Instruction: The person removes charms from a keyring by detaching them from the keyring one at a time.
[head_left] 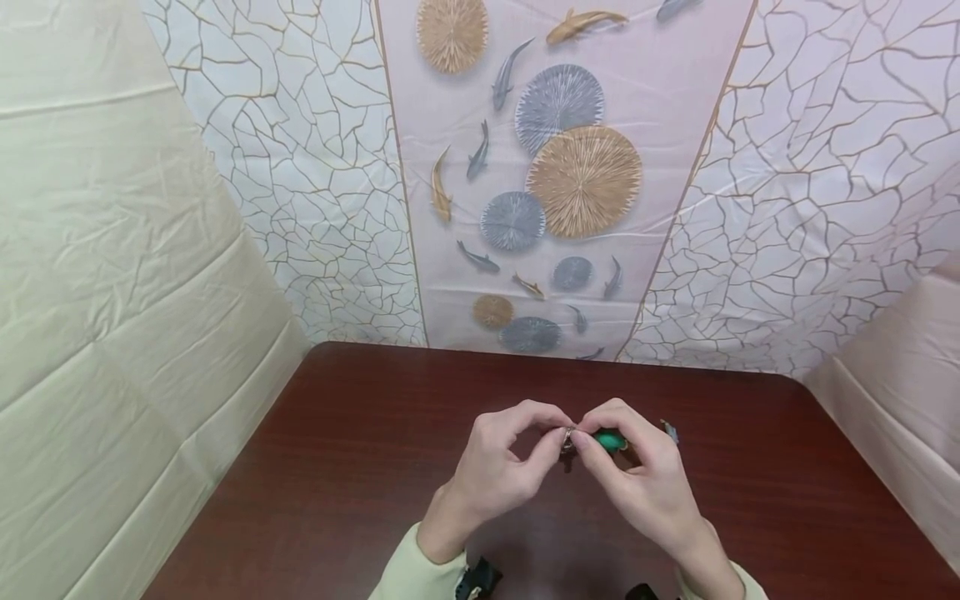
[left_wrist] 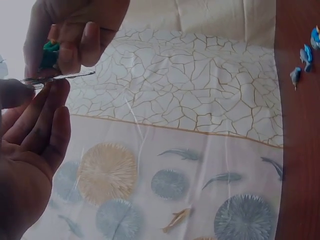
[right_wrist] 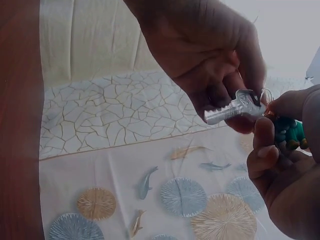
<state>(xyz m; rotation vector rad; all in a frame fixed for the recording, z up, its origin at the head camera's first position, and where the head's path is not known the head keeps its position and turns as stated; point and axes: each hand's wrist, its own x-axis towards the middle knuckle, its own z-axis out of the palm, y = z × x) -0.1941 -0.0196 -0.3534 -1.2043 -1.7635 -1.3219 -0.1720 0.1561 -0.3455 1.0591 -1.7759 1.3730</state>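
Note:
Both hands meet over the table and work on a small key ring point(right_wrist: 267, 95). My left hand point(head_left: 495, 458) pinches the ring by the head of a silver key point(right_wrist: 230, 111), whose toothed blade points away from the fingers. My right hand point(head_left: 637, 475) pinches the fitting at the ring with thumb and forefinger. From it a green figurine charm point(head_left: 610, 440) hangs, partly hidden by the right fingers. The key shows edge-on in the left wrist view. Fingertips cover where charm and ring join.
A dark red-brown table point(head_left: 360, 467) lies below the hands. Small blue figurines point(left_wrist: 306, 56) lie on it beyond the right hand. Patterned cloth point(head_left: 525, 275) hangs at the back, and pale padded cloth point(head_left: 112, 333) stands along the left side.

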